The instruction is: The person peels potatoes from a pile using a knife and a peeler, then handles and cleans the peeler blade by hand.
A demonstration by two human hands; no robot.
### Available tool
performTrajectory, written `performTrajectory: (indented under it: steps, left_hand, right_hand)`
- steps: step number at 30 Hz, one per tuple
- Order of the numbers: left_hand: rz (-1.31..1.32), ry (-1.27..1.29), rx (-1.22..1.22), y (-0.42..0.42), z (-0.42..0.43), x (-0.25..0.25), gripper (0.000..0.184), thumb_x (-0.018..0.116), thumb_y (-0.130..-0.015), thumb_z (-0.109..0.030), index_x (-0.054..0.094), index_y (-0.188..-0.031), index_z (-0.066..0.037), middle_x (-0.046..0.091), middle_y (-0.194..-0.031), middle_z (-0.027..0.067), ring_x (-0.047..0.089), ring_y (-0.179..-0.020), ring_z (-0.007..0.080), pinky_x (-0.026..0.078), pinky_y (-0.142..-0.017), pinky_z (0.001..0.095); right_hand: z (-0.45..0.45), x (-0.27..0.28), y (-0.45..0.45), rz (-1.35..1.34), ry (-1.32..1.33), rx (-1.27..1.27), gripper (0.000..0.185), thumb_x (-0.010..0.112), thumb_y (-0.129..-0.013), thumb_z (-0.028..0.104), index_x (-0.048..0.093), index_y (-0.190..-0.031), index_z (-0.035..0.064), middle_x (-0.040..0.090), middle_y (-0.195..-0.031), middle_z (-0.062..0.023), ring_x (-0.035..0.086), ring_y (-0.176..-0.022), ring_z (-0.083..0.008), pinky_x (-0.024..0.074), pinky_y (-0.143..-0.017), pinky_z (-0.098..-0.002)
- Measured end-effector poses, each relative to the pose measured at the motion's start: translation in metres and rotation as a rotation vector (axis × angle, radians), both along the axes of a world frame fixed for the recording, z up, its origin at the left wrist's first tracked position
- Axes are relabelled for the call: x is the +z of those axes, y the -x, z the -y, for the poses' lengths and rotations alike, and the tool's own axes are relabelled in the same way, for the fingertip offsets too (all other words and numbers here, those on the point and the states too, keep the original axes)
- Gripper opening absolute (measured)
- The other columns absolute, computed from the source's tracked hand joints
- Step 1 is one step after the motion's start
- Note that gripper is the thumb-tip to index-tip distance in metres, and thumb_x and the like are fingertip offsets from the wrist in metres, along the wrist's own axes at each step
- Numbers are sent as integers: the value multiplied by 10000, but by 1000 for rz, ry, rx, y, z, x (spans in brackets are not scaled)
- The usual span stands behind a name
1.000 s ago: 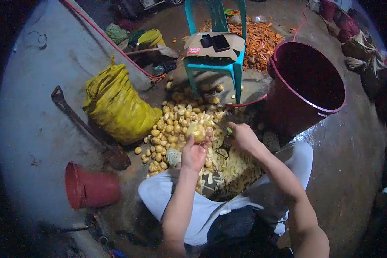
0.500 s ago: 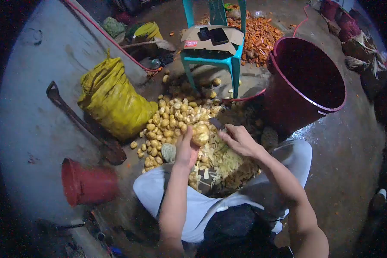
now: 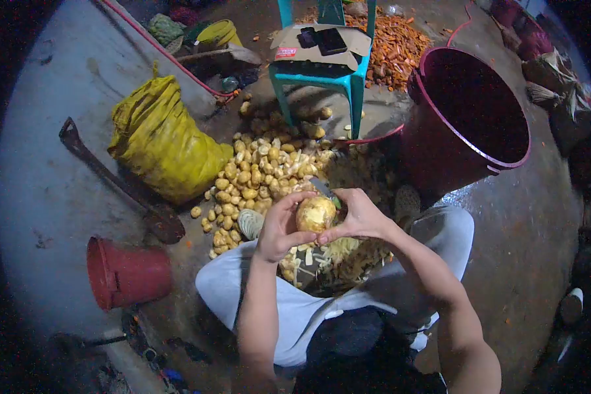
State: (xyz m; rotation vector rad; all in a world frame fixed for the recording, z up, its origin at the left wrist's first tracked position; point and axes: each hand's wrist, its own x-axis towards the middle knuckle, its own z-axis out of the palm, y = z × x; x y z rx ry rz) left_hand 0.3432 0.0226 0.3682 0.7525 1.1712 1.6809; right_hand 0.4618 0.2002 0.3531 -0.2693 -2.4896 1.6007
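A large, partly peeled potato [image 3: 316, 214] is between my two hands, above the heap. My left hand [image 3: 282, 226] wraps round its left side, thumb along the bottom. My right hand [image 3: 358, 215] holds a knife [image 3: 322, 188], whose dark blade shows behind the potato's top right; a bit of green shows at the handle, most of which is hidden. The right thumb touches the potato's lower right. Below and beyond lie many potatoes [image 3: 249, 174], with pale peelings [image 3: 345, 251] under my right hand.
A yellow sack [image 3: 171, 144] and a shovel [image 3: 111, 174] lie left, above a red bucket [image 3: 134, 270]. A teal chair [image 3: 315, 80] holds cardboard and two dark devices. Behind it are orange pieces [image 3: 397, 49]. A large dark-red tub [image 3: 440, 141] stands right.
My hands have come together round the potato, which has turned and moved slightly right and down. The knife has moved in behind it. The whole view has shifted a little.
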Motion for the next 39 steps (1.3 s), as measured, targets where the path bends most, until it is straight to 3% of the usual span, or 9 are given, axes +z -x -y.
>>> performTrajectory:
  steps: [15,18,20,24,26,32,36,38,39]
  left_hand:
    - [39,-135,9,-4,0,-11,823,877,-606,-80,453,-1298,55,568,-1232,127,554,-1146,221,427,-1012,347]
    - [110,-174,39,-11,-3,-7,821,870,-623,-82,443,-1311,56,567,-1239,126,555,-1144,221,426,-1013,351]
    - [74,-176,46,-10,-4,-8,814,867,-632,-86,443,-1313,53,566,-1242,127,554,-1146,221,425,-1014,354]
    - [-26,-204,145,-12,-9,-16,790,862,-654,-104,445,-1309,46,563,-1242,130,558,-1139,221,435,-1004,356]
    - [-44,-204,174,-11,-10,-17,784,864,-658,-119,449,-1302,46,562,-1241,128,558,-1138,221,435,-1004,355]
    - [-70,-197,380,-19,-21,-16,824,891,-629,-227,462,-1282,38,565,-1228,114,564,-1123,218,437,-1004,351]
    - [61,-196,426,-25,-25,-16,841,901,-619,-228,457,-1282,37,549,-1248,134,546,-1148,223,428,-1016,358]
    - [63,-212,394,-24,-22,-16,850,904,-612,-240,459,-1281,36,548,-1248,132,543,-1152,223,427,-1017,361]
    - [63,-228,360,-23,-21,-16,858,906,-606,-252,462,-1281,36,547,-1248,129,540,-1156,224,426,-1018,364]
  right_hand:
    - [4,13,-6,-32,-11,2,795,848,-476,620,680,-850,-61,658,-701,-185,666,-636,-275,525,-644,-371]
    - [6,6,-8,-70,18,11,731,879,-493,534,664,-876,-50,646,-705,-171,637,-622,-254,499,-640,-354]
    - [7,-1,-8,-102,-49,-27,748,826,-528,623,660,-782,-61,613,-592,-175,637,-539,-287,518,-585,-387]
    - [6,-6,-8,-185,-151,-97,748,784,-558,676,641,-734,-37,571,-528,-174,602,-479,-327,491,-510,-409]
    - [7,-8,-8,-191,-285,-129,723,716,-633,705,611,-696,-7,547,-502,-172,587,-463,-352,470,-459,-424]
    - [15,-5,-6,-175,-623,-240,632,652,-740,645,575,-737,17,540,-501,-170,599,-470,-349,480,-445,-435]
    - [8,-1,-3,-165,-574,-216,651,679,-704,646,595,-793,8,557,-522,-179,606,-497,-365,486,-467,-441]
    - [4,5,0,-185,-286,-202,681,698,-675,657,614,-829,-1,563,-533,-194,608,-516,-378,490,-493,-446]
    - [3,5,-1,-185,-288,-201,681,698,-675,657,614,-829,-1,563,-533,-194,608,-516,-378,490,-493,-446]
